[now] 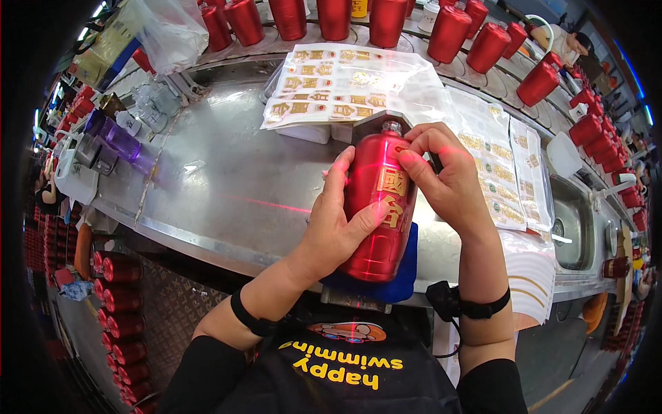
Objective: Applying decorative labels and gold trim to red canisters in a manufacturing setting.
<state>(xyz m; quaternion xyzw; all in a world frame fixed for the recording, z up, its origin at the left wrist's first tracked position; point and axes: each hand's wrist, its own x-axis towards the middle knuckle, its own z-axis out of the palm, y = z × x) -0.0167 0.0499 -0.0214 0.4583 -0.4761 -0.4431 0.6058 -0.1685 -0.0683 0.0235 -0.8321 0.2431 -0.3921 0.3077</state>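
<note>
A glossy red bottle [376, 221] with gold characters lies on its side on a blue pad [407, 276] at the near edge of a steel bench [227, 186]. My left hand [338, 228] wraps its left side, thumb pressed on a gold character. My right hand [448, 176] pinches at the bottle's upper right near the neck, fingertips on a gold label. A thin red laser line runs across the bench and along the bottle.
Sheets of gold stickers [345, 83] lie beyond the bottle, more sheets [500, 172] to the right. Rows of red bottles [386, 21] line the far conveyor. A purple bottle [114, 134] stands at left. Red bottles [117, 303] fill a crate lower left. A sink [572, 228] sits right.
</note>
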